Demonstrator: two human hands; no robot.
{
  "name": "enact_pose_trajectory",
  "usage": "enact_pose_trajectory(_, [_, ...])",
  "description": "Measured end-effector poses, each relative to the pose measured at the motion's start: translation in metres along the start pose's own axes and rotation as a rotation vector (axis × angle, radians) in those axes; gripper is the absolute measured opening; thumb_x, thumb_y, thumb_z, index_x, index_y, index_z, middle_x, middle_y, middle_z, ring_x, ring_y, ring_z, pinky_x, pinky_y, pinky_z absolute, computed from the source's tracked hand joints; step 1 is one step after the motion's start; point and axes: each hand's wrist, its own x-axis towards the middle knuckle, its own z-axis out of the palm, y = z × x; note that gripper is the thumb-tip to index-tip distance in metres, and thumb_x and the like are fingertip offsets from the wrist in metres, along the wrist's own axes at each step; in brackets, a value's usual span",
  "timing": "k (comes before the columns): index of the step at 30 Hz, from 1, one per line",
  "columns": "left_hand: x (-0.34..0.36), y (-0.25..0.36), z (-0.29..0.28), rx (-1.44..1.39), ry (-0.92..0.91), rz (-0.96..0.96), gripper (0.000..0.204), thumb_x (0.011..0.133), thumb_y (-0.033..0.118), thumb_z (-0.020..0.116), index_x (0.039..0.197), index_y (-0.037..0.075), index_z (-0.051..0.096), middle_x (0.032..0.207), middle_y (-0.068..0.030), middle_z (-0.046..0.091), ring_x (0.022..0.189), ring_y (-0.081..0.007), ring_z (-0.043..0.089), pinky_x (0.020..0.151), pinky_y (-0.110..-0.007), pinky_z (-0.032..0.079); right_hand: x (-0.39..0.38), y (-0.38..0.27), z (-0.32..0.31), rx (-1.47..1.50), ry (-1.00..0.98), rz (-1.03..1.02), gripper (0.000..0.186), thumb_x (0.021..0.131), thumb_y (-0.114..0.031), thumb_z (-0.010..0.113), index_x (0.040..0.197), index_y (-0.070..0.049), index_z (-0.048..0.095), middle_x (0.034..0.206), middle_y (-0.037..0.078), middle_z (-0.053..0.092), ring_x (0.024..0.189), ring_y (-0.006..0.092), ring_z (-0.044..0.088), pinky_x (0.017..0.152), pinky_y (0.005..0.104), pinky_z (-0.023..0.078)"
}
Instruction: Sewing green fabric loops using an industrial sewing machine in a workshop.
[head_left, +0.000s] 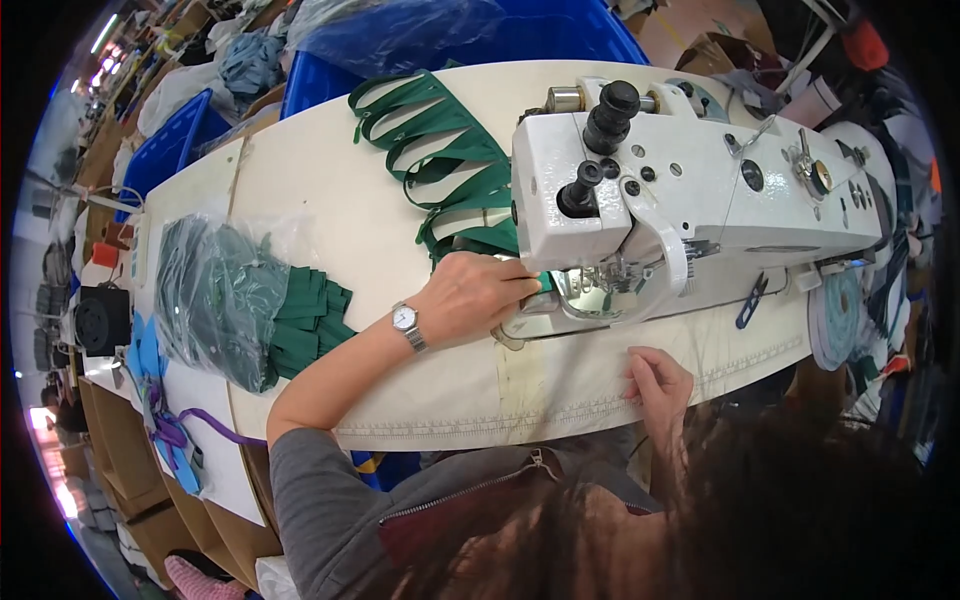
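Observation:
My left hand (470, 295), wearing a wristwatch, is closed in a pinch on a small green fabric piece (543, 284) at the needle area of a white sewing machine (570, 235). A looped chain of dark green strips (440, 160) lies behind it. My right hand (655, 390) is at the table's front edge, below the needle area, fingers loosely bent and apart with nothing visible in them. Left of my left hand, green strips (310, 320) stick out of a clear plastic bag (210, 290). Thread snips (748, 298) lie beside the machine bed.
The cream table (320, 180) has a ruler scale along its front edge. Blue bins (180, 150) stand behind and left. Purple and blue straps (175, 425) hang at the left. A pale roll of tape (835, 320) sits at the right end. Cardboard (130, 450) is at the lower left.

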Motion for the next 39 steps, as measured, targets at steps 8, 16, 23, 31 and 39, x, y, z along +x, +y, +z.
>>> enact_pose_trajectory(8, [0.0015,-0.0029,0.0057,-0.018,0.05,0.023,0.018,0.075,0.009,0.065,0.093,0.01,0.07,0.09,-0.0001,0.067,0.073,-0.0178,0.065,0.057,-0.033,0.05,0.0011,0.0059,-0.0004,-0.027,0.018,0.002,0.014,0.091,-0.006,0.06,0.1,0.003,0.067,0.076,0.006,0.063,0.056,0.0083,0.056,0.05,0.0201,0.046])
enact_pose_trajectory(16, [0.0019,-0.0039,0.0087,-0.021,0.051,0.037,0.018,0.075,0.009,0.066,0.092,0.009,0.071,0.091,-0.0016,0.067,0.074,-0.0196,0.065,0.059,-0.033,0.05,0.0001,0.0042,0.0016,-0.032,0.025,-0.03,0.014,0.091,-0.005,0.06,0.099,0.003,0.067,0.076,0.005,0.062,0.056,0.008,0.056,0.05,0.0202,0.047])
enact_pose_trajectory(23, [0.0036,-0.006,0.0051,-0.013,0.024,0.036,0.019,0.073,0.009,0.066,0.092,0.009,0.071,0.088,-0.0021,0.067,0.074,-0.0204,0.065,0.06,-0.034,0.05,0.0009,0.0018,0.0022,-0.056,0.022,-0.021,0.013,0.091,-0.005,0.06,0.098,0.003,0.067,0.075,0.005,0.062,0.056,0.0075,0.055,0.05,0.0199,0.046])
enact_pose_trajectory(31, [0.005,-0.0087,0.0067,-0.008,0.042,0.055,0.018,0.073,0.011,0.067,0.09,0.01,0.071,0.085,-0.0015,0.066,0.073,-0.0206,0.064,0.059,-0.034,0.05,0.0005,0.0038,0.0027,-0.056,0.041,-0.02,0.013,0.09,-0.004,0.06,0.099,0.002,0.067,0.075,0.005,0.063,0.056,0.007,0.055,0.052,0.0196,0.045])
enact_pose_trajectory(39, [0.0077,-0.0086,0.0011,0.016,-0.006,0.017,0.019,0.074,0.012,0.066,0.093,0.011,0.07,0.079,-0.0029,0.062,0.07,-0.0222,0.062,0.058,-0.036,0.047,0.0,0.0085,0.0044,-0.018,0.057,-0.074,0.012,0.09,-0.002,0.06,0.098,0.003,0.067,0.075,0.005,0.062,0.056,0.0072,0.056,0.052,0.0199,0.045])
